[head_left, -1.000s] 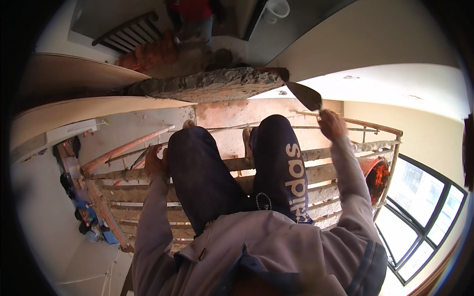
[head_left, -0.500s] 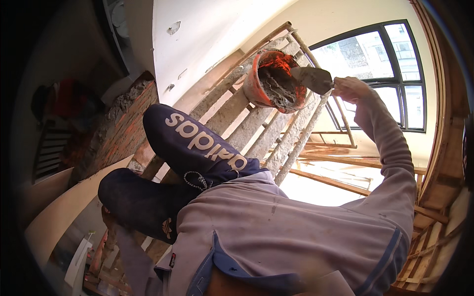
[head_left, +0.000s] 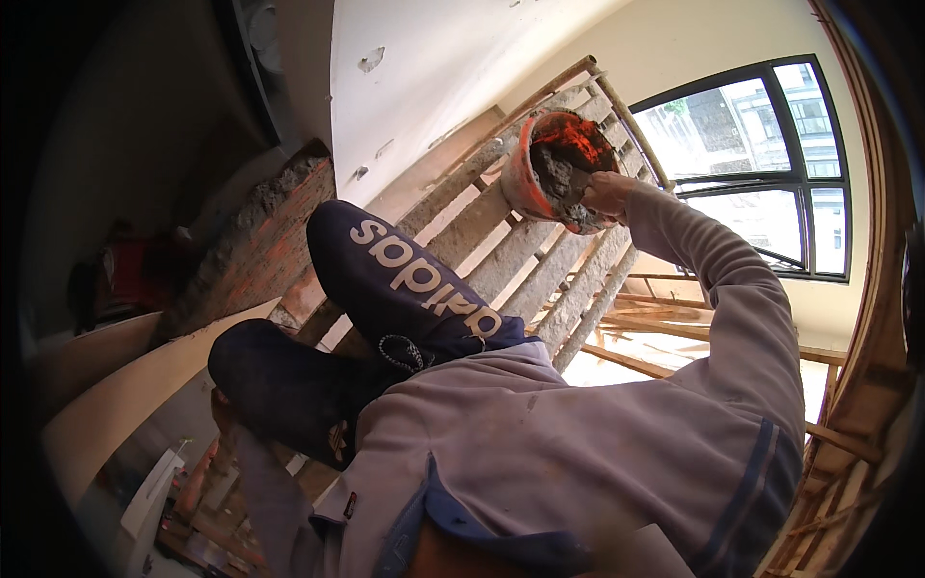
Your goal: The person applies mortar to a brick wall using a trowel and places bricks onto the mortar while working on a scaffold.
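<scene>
Orange bucket (head_left: 521,181): on scaffold planks (head_left: 515,258), mortar (head_left: 553,175) inside | right hand (head_left: 607,196): fingers wrapped round trowel (head_left: 579,181), at bucket's mouth | left hand (head_left: 224,412): beside left knee (head_left: 252,371), cannot tell whether it grips anything

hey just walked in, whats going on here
A person in a greyish long-sleeved top and dark trousers is reaching out to a round orange bucket of thick grey mortar. Their right hand is at the bucket's mouth, gripping a grey flat-bladed trowel, mostly hidden, down at the mortar. The bucket stands on a slatted, grey-stained platform. The left hand is beside the left knee, too dark to make out clearly.
</scene>
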`<state>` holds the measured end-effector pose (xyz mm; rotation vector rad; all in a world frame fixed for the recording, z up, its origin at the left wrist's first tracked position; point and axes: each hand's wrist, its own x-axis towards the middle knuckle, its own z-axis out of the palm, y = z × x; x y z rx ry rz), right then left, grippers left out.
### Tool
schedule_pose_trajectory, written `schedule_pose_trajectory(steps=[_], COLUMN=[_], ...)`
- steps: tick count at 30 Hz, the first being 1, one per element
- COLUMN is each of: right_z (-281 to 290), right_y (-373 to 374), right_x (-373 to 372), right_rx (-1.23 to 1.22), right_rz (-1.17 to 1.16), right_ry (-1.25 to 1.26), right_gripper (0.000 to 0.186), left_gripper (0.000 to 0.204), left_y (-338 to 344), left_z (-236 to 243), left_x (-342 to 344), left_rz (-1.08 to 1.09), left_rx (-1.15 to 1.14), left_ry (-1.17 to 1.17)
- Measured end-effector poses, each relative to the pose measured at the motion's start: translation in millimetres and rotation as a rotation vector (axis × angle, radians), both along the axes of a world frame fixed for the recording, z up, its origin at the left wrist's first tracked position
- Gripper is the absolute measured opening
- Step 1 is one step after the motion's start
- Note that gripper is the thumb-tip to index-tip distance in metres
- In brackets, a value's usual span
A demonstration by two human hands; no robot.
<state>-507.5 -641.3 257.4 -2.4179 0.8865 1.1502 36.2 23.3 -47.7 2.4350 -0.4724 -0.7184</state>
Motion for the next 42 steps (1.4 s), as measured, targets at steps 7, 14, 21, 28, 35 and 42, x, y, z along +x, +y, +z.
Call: schedule_pose_trajectory(steps=[7, 14, 21, 28, 35, 42], right_z=[80.1, 68.4, 76.7, 95.4, 65.8, 56.1], right_y=[73.3, 4.3, 33.6, 6.3, 27.9, 44.0], right_x=[31.9, 25.0, 44.5, 30.6, 50.4, 31.3], right_rx=[-0.485, -0.782, -0.551, -0.155, 0.002, -0.035], right_rz=[0.316, 0.386, 0.578, -0.053, -0.438, -0.357], right_ry=[0.165, 0.079, 0.178, 0.317, 0.01, -0.258], right_gripper=[0.023, 0.012, 0.015, 0.026, 0.022, 0.021], left_gripper=[0.032, 0.035, 0.038, 0.041, 0.044, 0.046], left_y=[13.1, 11.2, 26.4, 26.7, 35.6, 35.4], left_z=[-1.2, -6.4, -8.2, -18.5, -25.9, -19.1], left_x=[3.4, 12.9, 20.7, 22.5, 32.6, 29.5], left_rz=[0.006, -0.023, -0.025, -0.055, -0.07, -0.157], left_rx=[0.005, -0.009, -0.021, -0.034, -0.093, -0.023], left_ry=[0.008, 0.029, 0.035, 0.06, 0.14, 0.022])
